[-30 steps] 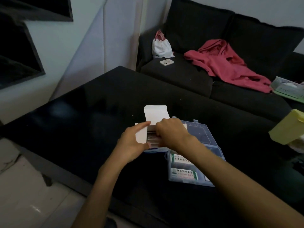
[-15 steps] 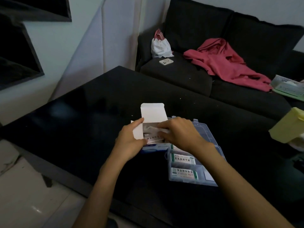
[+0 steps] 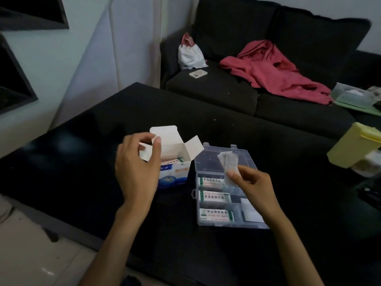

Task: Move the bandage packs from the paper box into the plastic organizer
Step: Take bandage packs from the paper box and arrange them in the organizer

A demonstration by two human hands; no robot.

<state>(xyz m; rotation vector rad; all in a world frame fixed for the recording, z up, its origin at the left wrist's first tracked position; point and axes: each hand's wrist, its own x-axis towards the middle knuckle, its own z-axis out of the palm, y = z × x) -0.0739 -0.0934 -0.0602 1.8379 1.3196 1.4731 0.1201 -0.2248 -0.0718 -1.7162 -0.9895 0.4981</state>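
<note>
We see the right hand [image 3: 250,185] holding a small bunch of bandage packs [image 3: 228,165] in the air above the open plastic organizer [image 3: 226,222], its grip pinched on their lower end between thumb and fingers. The packs stand nearly upright, long axis running from 5 o'clock at the pinch up to 11 o'clock at the free end, which fans out over the organizer's lid. Half a second ago this hand was still inside the paper box [image 3: 175,172], drawing the packs out; it has since swung toward 3 o'clock, clear of the box.

The left hand [image 3: 137,172] stays on the box, its grip curled on the side flap at 9 o'clock, thumb against the flap's inner face. The box stands on the black worktop [image 3: 82,162] just beside the organizer, mouth open upward, with more packs visible inside. Three labelled packs lie crosswise in the organizer's left compartments. Toward 12 o'clock, a red garment [image 3: 272,73] lies on the dark sofa [image 3: 216,87].
</note>
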